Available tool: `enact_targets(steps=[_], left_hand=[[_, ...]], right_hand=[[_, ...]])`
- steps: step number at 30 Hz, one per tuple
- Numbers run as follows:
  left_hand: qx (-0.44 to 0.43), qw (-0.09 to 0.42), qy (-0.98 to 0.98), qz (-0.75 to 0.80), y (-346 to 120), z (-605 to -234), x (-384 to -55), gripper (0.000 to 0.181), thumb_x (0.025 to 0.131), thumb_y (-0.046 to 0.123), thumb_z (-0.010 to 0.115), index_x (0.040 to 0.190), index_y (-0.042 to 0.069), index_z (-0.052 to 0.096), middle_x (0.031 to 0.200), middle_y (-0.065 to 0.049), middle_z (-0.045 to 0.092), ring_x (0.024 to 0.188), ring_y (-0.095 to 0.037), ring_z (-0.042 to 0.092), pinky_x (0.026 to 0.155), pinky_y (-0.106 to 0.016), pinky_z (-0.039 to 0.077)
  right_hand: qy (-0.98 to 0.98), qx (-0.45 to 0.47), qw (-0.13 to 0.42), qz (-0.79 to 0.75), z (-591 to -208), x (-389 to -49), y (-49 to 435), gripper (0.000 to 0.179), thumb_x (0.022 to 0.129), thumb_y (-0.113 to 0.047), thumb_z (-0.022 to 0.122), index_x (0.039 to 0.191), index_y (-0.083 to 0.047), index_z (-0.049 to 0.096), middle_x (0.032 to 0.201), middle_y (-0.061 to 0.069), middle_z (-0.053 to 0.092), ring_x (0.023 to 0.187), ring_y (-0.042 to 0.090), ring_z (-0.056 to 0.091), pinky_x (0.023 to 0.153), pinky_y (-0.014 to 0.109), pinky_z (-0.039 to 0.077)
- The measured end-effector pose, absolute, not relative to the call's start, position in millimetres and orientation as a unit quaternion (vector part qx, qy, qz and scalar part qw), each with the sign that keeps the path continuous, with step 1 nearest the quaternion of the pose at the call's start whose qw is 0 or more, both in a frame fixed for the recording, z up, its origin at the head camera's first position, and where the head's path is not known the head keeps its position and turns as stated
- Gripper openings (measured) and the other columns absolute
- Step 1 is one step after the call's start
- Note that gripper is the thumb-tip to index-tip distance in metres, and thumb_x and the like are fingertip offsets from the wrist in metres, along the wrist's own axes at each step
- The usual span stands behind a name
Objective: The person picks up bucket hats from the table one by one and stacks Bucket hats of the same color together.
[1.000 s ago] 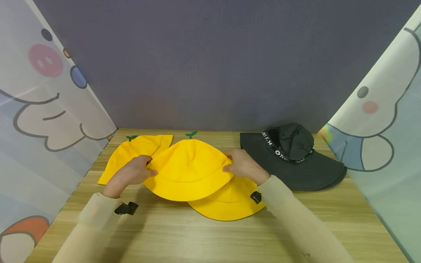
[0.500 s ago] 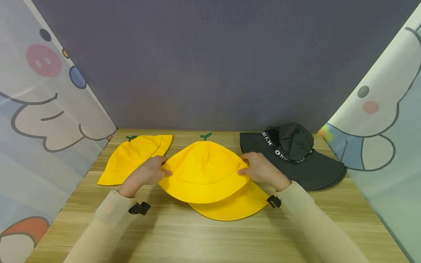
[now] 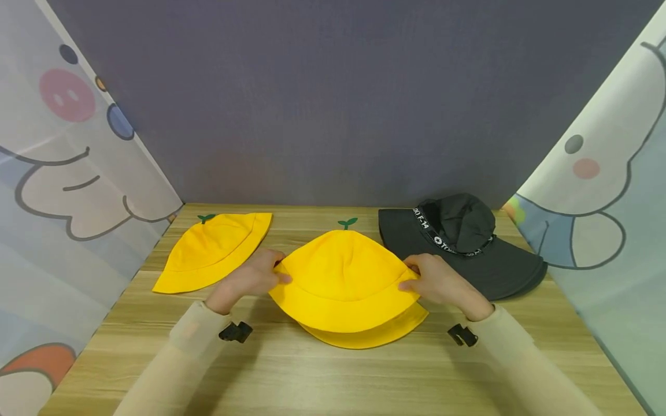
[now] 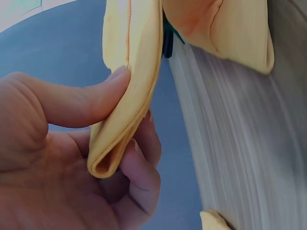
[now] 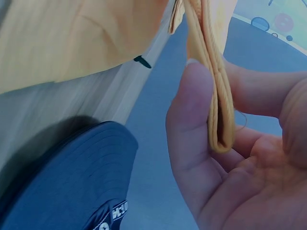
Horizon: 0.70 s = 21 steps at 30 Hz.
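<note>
A yellow bucket hat (image 3: 343, 277) with a green sprout on its crown is held up in the head view by both hands. My left hand (image 3: 259, 274) pinches its left brim edge; in the left wrist view the thumb and curled fingers grip the folded brim (image 4: 125, 103). On the opposite side my right hand (image 3: 434, 279) pinches the brim, whose folded edge (image 5: 218, 110) shows between thumb and fingers in the right wrist view. Just beneath lies a second yellow hat (image 3: 372, 337), mostly hidden, with its front brim showing on the table.
Another yellow sprout hat (image 3: 208, 251) lies at the table's back left. A dark grey wide-brimmed hat (image 3: 463, 248) with a lettered band sits at the back right. A grey panel (image 3: 333, 104) stands behind the wooden table (image 3: 312, 381), with cartoon-printed sheets on both sides.
Both hands have carried the held yellow hat to the right and slightly nearer, so it now covers more of the hat beneath. The back-left yellow hat has come into fuller view.
</note>
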<state>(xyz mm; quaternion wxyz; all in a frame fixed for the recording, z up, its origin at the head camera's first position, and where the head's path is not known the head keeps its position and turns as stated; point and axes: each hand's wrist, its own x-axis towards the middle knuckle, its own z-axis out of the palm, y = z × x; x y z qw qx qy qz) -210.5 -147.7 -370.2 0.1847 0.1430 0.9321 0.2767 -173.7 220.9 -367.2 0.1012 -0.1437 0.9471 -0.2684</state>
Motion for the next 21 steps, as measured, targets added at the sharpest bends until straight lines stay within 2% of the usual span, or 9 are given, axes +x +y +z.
enact_targets(steps=[3, 8, 13, 18, 21], left_hand=[[0.147, 0.186, 0.933, 0.271, -144, -374, -209, 0.034, 0.098, 0.017, 0.069, 0.125, -0.002, 0.062, 0.104, -0.008, 0.066, 0.087, -0.021, 0.058, 0.075, -0.036, 0.049], [0.156, 0.185, 0.927, 0.285, -141, -384, -207, 0.023, 0.097, 0.014, 0.069, 0.114, 0.000, 0.063, 0.096, -0.007, 0.062, 0.084, -0.023, 0.054, 0.073, -0.036, 0.046], [0.166, 0.189, 0.924, 0.287, -137, -395, -207, 0.022, 0.097, 0.014, 0.069, 0.113, 0.000, 0.064, 0.096, -0.007, 0.063, 0.084, -0.022, 0.054, 0.074, -0.037, 0.047], [0.169, 0.192, 0.924, 0.285, -132, -406, -208, 0.023, 0.097, 0.013, 0.069, 0.114, 0.000, 0.063, 0.098, -0.007, 0.063, 0.085, -0.021, 0.054, 0.076, -0.037, 0.048], [0.168, 0.186, 0.925, 0.285, -129, -411, -208, 0.024, 0.096, 0.013, 0.070, 0.115, -0.001, 0.064, 0.100, -0.006, 0.064, 0.085, -0.020, 0.054, 0.077, -0.037, 0.048]], right_hand=[[0.944, -0.139, 0.112, -0.278, -371, -169, 225, 0.035, 0.089, -0.015, 0.078, 0.115, 0.005, 0.067, 0.086, 0.003, 0.062, 0.068, 0.014, 0.055, 0.064, 0.031, 0.048], [0.939, -0.119, 0.130, -0.296, -380, -164, 230, 0.036, 0.090, -0.014, 0.078, 0.117, 0.006, 0.066, 0.091, 0.005, 0.064, 0.065, 0.014, 0.059, 0.061, 0.031, 0.052], [0.941, -0.116, 0.132, -0.289, -388, -161, 235, 0.036, 0.089, -0.014, 0.078, 0.117, 0.006, 0.066, 0.089, 0.003, 0.063, 0.064, 0.015, 0.058, 0.060, 0.031, 0.050], [0.947, -0.112, 0.133, -0.270, -400, -159, 236, 0.040, 0.089, -0.015, 0.079, 0.119, 0.007, 0.065, 0.098, 0.006, 0.066, 0.073, 0.016, 0.056, 0.065, 0.032, 0.049], [0.954, -0.105, 0.129, -0.250, -408, -159, 234, 0.044, 0.089, -0.015, 0.078, 0.122, 0.010, 0.063, 0.109, 0.014, 0.069, 0.087, 0.024, 0.063, 0.076, 0.041, 0.054]])
